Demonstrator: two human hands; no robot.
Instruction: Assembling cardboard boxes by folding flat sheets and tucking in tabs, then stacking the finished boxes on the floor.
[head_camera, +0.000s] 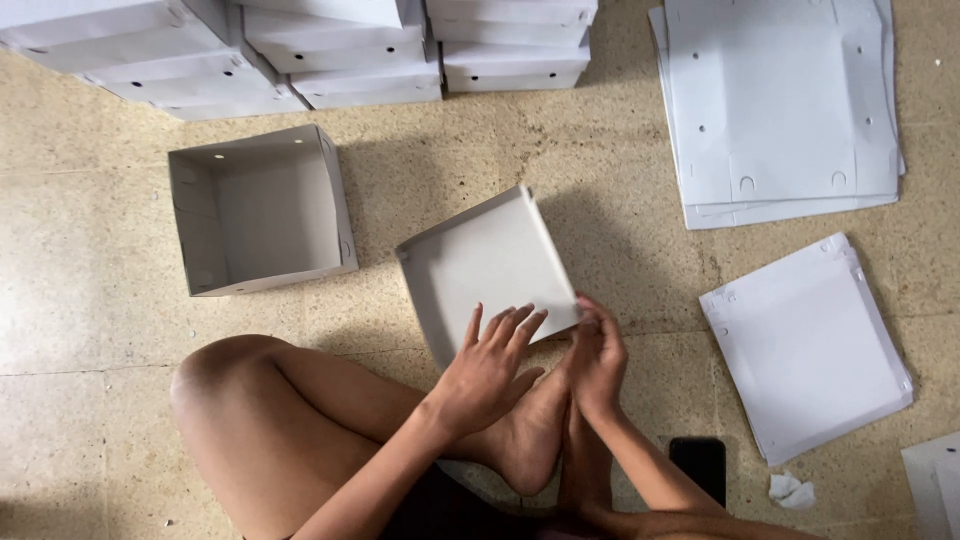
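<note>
Seated on a speckled floor (80, 250), folding a shallow white box tray (490, 265) among stacked and flat card.

Largest first: finished white boxes (330, 50) piled along the top edge; flat die-cut sheets (780, 110) stacked at upper right, a smaller pile of blanks (810, 345) just right of the hands, likely kept within reach. An open deep box (262, 208) stood empty at left, well apart from the tray. Tray tilted above the crossed legs, near corner down by the foot. Left hand (487, 372) spread flat, fingers open, pressed against the tray's near side. Right hand (598, 355) curled, fingertips pinched on the near-right edge, seemingly to crease it. Black phone (698, 465) and a crumpled scrap (792, 490) lay by the right forearm.
</note>
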